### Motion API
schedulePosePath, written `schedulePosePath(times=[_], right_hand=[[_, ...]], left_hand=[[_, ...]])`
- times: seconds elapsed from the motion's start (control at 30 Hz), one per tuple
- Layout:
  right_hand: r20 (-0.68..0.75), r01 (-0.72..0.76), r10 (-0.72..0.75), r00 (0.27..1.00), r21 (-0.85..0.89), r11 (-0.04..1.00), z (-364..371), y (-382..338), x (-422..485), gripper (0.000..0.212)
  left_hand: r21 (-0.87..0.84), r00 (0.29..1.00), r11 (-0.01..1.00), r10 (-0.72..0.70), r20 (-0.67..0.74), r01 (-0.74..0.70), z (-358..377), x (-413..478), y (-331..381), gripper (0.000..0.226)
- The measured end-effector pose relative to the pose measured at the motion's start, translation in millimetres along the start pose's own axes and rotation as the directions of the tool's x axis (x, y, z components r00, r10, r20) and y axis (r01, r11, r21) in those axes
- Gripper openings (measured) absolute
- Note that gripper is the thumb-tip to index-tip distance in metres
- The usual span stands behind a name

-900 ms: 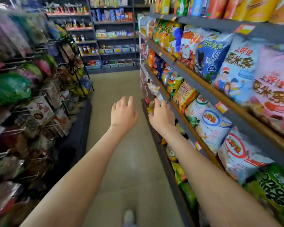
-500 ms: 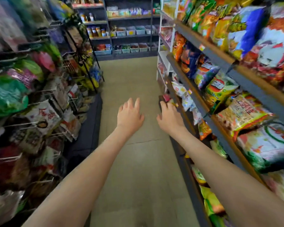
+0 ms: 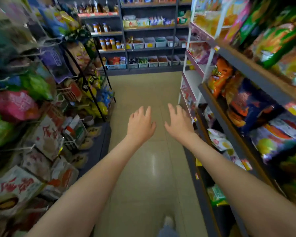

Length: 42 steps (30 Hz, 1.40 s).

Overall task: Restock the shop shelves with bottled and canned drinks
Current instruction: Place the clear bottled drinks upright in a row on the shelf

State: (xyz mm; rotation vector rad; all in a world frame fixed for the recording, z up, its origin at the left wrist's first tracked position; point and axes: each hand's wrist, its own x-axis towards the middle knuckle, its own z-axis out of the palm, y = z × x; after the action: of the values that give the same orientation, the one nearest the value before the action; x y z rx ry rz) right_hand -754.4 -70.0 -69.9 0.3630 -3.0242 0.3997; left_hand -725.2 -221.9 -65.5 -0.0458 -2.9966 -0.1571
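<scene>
Both arms are reaching forward over the tiled floor (image 3: 143,168) of a shop aisle, the left hand (image 3: 140,124) and right hand (image 3: 179,123) side by side, palms down, fingers straight and slightly spread, gripping nothing. Snack bags (image 3: 249,106) are crowding the rack (image 3: 84,82) at left and the shelves (image 3: 256,77) at right, near the right hand. Orange-filled bottles (image 3: 109,43) are standing on the far shelving (image 3: 149,48), well apart from both hands; too small to tell whether they are drinks.
</scene>
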Motion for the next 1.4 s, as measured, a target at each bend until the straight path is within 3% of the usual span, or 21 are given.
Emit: schedulePosePath(times=[0.33,0.67,1.07,1.4], right_hand=[[-0.003,0.186,-0.186,0.982,-0.014,0.982,0.8,-17.4,366.5,0.073],[-0.069,0.137,-0.139,0.988,-0.038,0.99,8.9,-14.9,758.4,0.073],[-0.362,0.04,-0.058,0.93,-0.056,0.998,-33.1,98.6,1190.9,0.069],[-0.434,0.005,-0.018,0.901,-0.031,1.0,-74.5,180.5,1519.2,0.071]], left_hand=[[0.057,0.992,0.996,-0.068,-0.11,0.075,3.0,334.3,-105.7,0.065],[0.106,0.99,0.992,-0.049,-0.132,0.063,11.9,726.5,-212.9,0.066],[0.087,0.93,0.994,0.098,-0.353,-0.072,11.9,1176.3,-220.5,0.063],[0.081,0.901,0.992,0.119,-0.418,-0.093,10.7,1508.4,-202.0,0.065]])
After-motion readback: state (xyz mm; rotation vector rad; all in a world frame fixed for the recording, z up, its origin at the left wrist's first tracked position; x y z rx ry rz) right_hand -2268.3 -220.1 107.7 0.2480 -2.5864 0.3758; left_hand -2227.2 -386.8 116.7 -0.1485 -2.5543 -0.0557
